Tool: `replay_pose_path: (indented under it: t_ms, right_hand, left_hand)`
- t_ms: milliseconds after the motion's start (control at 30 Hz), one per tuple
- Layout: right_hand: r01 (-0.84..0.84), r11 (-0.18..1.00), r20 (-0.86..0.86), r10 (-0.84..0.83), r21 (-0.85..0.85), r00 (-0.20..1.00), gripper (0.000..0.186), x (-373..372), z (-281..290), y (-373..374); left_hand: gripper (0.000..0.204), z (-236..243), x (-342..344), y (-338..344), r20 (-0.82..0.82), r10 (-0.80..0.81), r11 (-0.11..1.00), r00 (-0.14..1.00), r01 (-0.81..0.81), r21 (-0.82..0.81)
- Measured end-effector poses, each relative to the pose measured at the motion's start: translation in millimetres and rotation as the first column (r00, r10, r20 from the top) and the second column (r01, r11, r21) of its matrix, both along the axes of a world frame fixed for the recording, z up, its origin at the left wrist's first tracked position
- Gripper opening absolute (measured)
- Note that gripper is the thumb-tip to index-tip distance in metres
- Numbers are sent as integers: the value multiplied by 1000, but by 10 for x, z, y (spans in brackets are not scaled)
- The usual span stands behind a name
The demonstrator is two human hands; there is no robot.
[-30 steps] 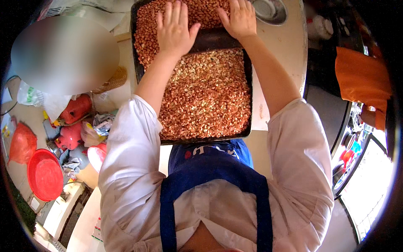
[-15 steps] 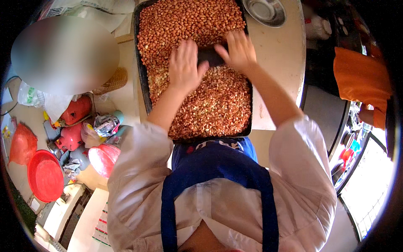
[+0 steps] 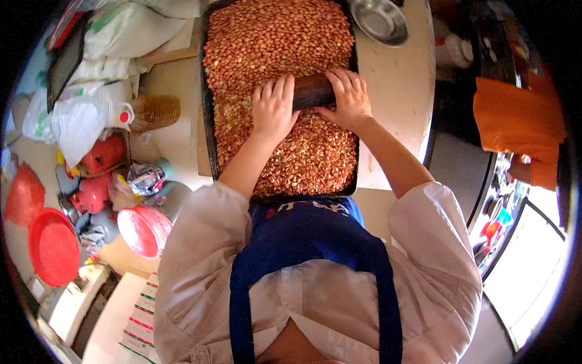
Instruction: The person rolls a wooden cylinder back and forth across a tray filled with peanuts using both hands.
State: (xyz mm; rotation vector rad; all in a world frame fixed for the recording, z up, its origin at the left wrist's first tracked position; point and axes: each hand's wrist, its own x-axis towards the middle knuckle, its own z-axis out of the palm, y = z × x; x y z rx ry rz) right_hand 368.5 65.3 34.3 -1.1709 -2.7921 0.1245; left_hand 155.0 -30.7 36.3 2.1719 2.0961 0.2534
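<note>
A dark wooden roller [image 3: 313, 91] lies crosswise on the peanuts in a black-rimmed tray [image 3: 211, 130]. My left hand [image 3: 274, 109] is on its left end, the fingers curled over the top and the thumb along the near side. At the other end my right hand [image 3: 350, 100] grips it the same way, thumb pointing inward. Beyond the roller the peanuts [image 3: 276, 36] are mostly whole with reddish skins. Nearer to me lie broken peanut pieces [image 3: 309, 158], paler and smaller. Both ends of the roller are hidden under my hands.
A steel bowl [image 3: 381, 22] stands right of the tray on the pale table [image 3: 394, 91]. Leftward are white bags [image 3: 82, 118], a mesh-like brown container [image 3: 156, 113], a red basin [image 3: 53, 247] and a pink-red bowl [image 3: 144, 230]. Orange cloth [image 3: 515, 115] hangs at the far right.
Both hands have come nearer to me with the roller. My fingers, stretched out flatter before, now curl round it. The whole view has shifted slightly.
</note>
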Motion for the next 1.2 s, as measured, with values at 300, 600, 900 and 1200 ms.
replay_pose_path:
  t_ms: [300, 600, 900, 1200]
  right_hand:
    - [-153, 981, 160, 171, -121, 972, 84, -864, 401, -79]
    - [66, 980, -86, -51, 187, 995, 73, -1528, 1, 324]
    - [80, 989, -104, -67, 126, 992, 66, -1243, -31, 287]
    - [35, 997, 89, -29, -65, 996, 71, -1152, 38, 293]
  left_hand:
    - [87, 173, -691, -358, 41, 133, 989, 990, -129, -73]
    - [94, -268, -1323, 183, -46, 289, 956, 956, -285, 68]
    - [99, -36, -965, 149, -190, 246, 960, 951, -265, -87]
    - [86, -229, -959, 114, -74, 174, 984, 982, -176, -22]
